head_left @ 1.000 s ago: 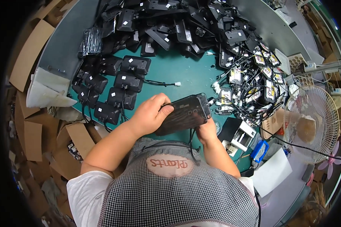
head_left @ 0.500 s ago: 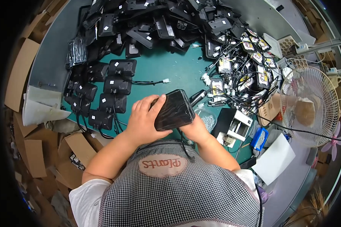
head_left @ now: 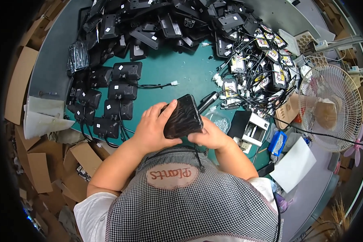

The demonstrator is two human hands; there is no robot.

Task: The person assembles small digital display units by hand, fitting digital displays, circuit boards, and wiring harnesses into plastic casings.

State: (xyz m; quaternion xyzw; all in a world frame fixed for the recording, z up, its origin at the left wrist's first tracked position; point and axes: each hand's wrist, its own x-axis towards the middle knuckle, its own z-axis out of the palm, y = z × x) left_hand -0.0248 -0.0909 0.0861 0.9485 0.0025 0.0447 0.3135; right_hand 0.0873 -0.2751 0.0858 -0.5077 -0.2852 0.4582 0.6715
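I've turned the black unit (head_left: 183, 117) upright above the surface (head_left: 177, 72) at my chest, left hand (head_left: 154, 128) still gripping its side while my right hand (head_left: 209, 136) now pinches its lower corner.

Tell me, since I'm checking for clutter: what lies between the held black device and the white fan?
In the head view, a black-and-white box, a blue box and a black cable lie between black device and fan.
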